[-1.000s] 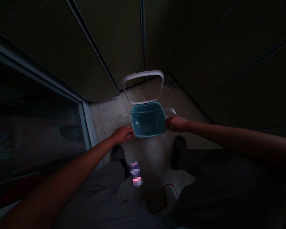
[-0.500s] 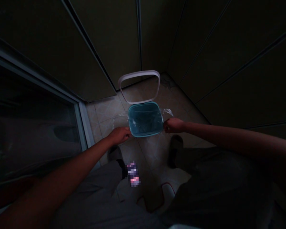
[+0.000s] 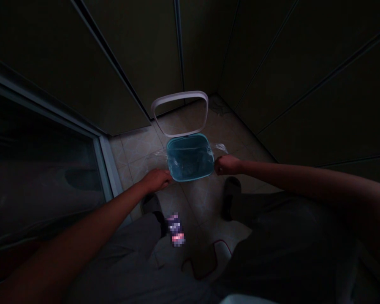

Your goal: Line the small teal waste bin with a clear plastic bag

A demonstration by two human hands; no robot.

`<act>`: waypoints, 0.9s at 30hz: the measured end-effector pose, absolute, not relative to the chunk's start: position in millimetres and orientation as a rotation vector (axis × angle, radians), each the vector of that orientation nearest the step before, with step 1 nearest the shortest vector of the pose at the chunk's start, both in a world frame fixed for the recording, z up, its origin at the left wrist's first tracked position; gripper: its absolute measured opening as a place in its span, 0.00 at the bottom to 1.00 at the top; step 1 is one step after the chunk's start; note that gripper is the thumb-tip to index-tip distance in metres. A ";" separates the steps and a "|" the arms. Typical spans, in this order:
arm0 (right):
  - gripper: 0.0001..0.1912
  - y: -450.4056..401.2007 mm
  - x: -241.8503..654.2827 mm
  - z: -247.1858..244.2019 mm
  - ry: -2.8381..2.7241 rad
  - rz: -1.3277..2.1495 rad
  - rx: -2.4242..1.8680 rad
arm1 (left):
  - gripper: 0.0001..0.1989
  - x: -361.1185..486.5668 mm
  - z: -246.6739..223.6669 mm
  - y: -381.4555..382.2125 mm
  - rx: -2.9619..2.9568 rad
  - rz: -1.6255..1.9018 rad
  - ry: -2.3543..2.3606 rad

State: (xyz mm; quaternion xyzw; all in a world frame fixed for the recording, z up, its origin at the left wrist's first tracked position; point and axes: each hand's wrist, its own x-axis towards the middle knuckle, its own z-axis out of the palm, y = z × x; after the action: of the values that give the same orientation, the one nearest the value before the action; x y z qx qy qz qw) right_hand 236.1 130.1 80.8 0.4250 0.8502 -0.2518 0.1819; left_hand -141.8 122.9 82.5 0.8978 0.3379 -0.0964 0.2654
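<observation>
A teal trash bin stands on the floor ahead of me. Its pale ring-shaped rim is tipped up at the back. A clear plastic bag lines the bin, with loose edges hanging out on both sides. My left hand is closed at the bin's near left corner, pinching the bag's edge there. At the right side, my right hand has its fingers curled on the bag by the bin's wall. The film between the fingers is hard to see in the dim light.
My two feet in dark slippers are either side of the bin. A blurred-out packet lies between my legs, near a red-edged pale item. Dark panels rise behind, and a framed glass door is at left.
The whole view has shifted slightly, so the bin and hands appear a little further left. Both hands keep their places at the bin; the bag's left flap lies slightly differently.
</observation>
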 end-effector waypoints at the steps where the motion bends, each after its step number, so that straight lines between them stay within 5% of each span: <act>1: 0.07 129.8 236.4 79.5 2.401 -0.703 1.206 | 0.10 -141.7 82.6 122.5 2.427 -0.268 0.920; 9: 0.10 146.1 252.5 76.9 2.502 -0.870 1.253 | 0.07 -149.5 87.3 130.4 2.306 -0.008 1.377; 13: 0.14 163.6 256.1 82.1 2.445 -0.903 1.703 | 0.09 -140.9 96.6 145.0 2.181 0.242 1.735; 18: 0.21 183.3 247.9 82.4 2.387 -0.909 2.031 | 0.27 -123.6 92.7 164.7 2.151 0.159 1.830; 27: 0.24 214.2 228.7 84.5 2.284 -0.783 2.032 | 0.14 -133.0 63.6 205.0 1.895 0.203 1.936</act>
State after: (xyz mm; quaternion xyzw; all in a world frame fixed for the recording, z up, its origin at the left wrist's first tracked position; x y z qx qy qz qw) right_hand 228.7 214.2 84.5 0.6440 0.7237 -0.2480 -0.0071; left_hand -133.0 205.0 63.6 0.6819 0.6967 0.0732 0.2105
